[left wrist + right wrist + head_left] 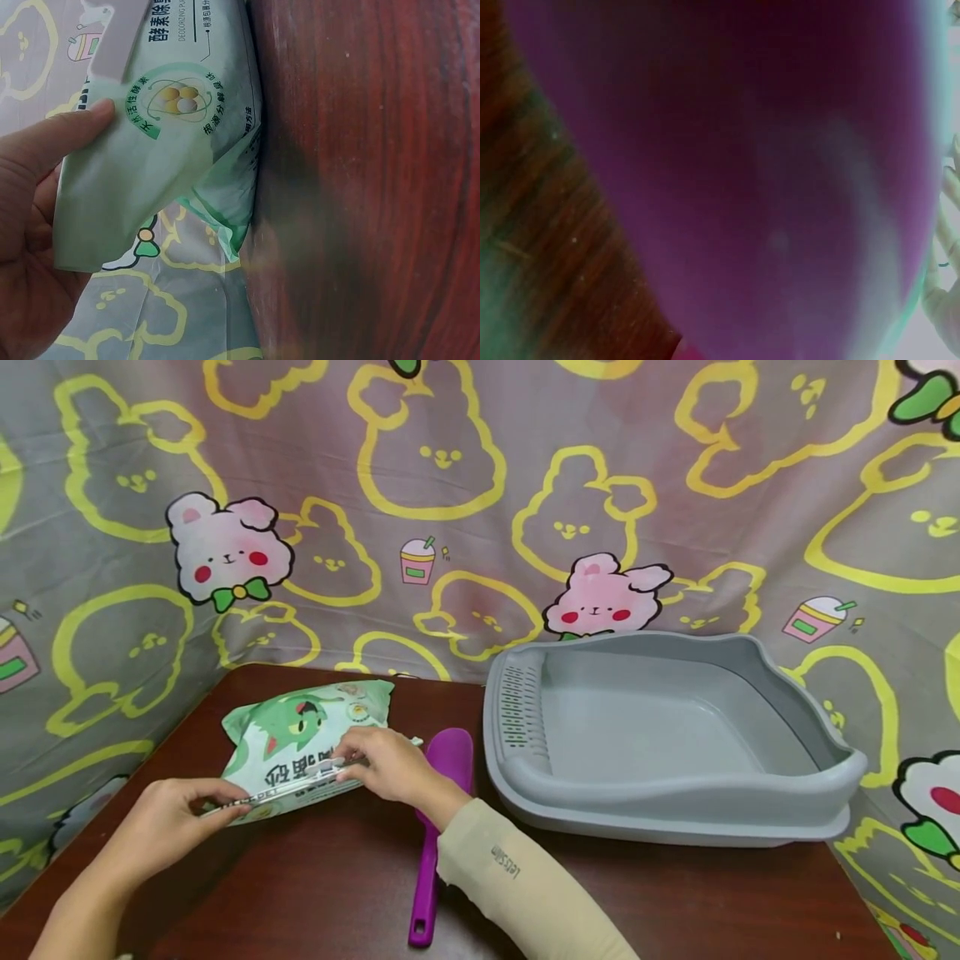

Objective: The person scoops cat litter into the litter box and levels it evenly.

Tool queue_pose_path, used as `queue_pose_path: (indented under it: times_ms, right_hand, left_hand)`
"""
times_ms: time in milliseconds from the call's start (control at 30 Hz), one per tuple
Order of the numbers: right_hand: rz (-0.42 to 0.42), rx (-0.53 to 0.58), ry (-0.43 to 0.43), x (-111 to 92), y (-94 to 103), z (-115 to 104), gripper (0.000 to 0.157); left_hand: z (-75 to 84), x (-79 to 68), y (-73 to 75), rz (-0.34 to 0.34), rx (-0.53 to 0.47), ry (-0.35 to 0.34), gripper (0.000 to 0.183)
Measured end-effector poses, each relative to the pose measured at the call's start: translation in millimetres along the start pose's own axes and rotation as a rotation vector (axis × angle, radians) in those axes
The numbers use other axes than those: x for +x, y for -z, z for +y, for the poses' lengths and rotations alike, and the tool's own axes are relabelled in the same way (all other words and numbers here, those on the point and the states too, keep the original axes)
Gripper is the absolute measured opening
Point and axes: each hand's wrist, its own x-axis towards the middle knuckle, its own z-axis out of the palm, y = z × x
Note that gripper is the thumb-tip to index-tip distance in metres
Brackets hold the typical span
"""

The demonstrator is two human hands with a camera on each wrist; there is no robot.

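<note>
A green and white cat litter bag (300, 722) with a cartoon cat lies at the left of the table. My left hand (168, 814) pinches the left end of its near edge between thumb and fingers. In the left wrist view, the left thumb (82, 124) presses the flat flap of the bag (105, 202). At the other end of that edge, my right hand (386, 764) pinches the bag with its fingertips. A pale strip (120, 37) lies across the bag's upper part. Under my right forearm lies a purple scoop (450, 753), which fills most of the right wrist view.
A grey litter box (637, 806) with a raised, wavy rim and a slotted ledge stands at the right of the table. The dark wood table (315, 893) meets a curtain (450, 443) printed with bunnies at its back and sides.
</note>
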Motion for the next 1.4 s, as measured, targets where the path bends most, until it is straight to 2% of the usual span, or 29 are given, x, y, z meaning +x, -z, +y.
queue_pose_path:
  times_ms: [367, 633, 1033, 1400]
  right_hand:
    - [0.010, 0.001, -0.035, -5, 5.8, 10, 0.024]
    - [0.041, 0.015, -0.052, -10, 7.1, 20, 0.022]
    - [0.048, 0.041, -0.054, -13, 13.7, 24, 0.020]
    - [0.049, -0.018, -0.066, -15, 16.9, 25, 0.022]
  left_hand:
    - [-2.6, 4.2, 1.2, 0.001, -0.004, -0.029, 0.014]
    - [-3.2, 5.2, 2.1, -0.059, -0.015, 0.037, 0.009]
    - [-6.7, 7.0, 3.3, -0.079, -0.022, 0.018, 0.009]
    - [-5.0, 8.0, 6.7, -0.145, 0.009, 0.065, 0.005]
